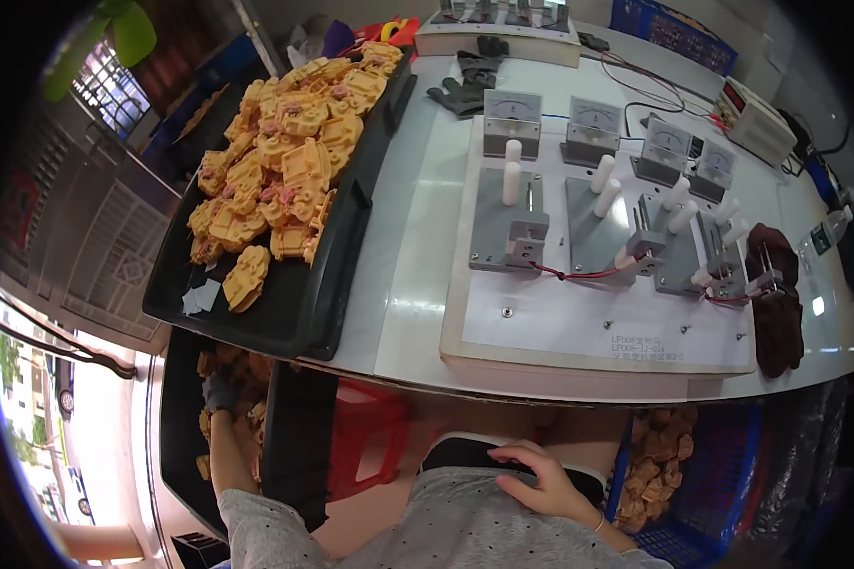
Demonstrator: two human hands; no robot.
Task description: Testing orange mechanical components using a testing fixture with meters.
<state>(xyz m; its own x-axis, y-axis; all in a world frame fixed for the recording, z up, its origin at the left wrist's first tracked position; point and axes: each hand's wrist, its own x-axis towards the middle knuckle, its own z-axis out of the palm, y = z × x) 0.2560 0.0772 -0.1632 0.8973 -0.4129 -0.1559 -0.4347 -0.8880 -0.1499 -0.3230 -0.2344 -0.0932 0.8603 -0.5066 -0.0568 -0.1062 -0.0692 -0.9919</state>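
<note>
Yellow moulded plastic parts (228,375) are reached into by the gloved left hand (220,391), down in a lower black tray (182,417) beneath the desk (408,256) edge; grip state cannot be told, fingers buried among the parts. Right hand (539,481) is laid flat, fingers loosely spread, on a dark tablet-like device (460,453) at the lap, nothing held. On the desk: a black tray (294,313) heaped with the same yellow parts (285,161), and beside it a white test fixture board (541,322) with four analogue meters (511,119).

White table (417,247) bears black tray (294,313), test board (588,332), gloves (470,81).
</note>
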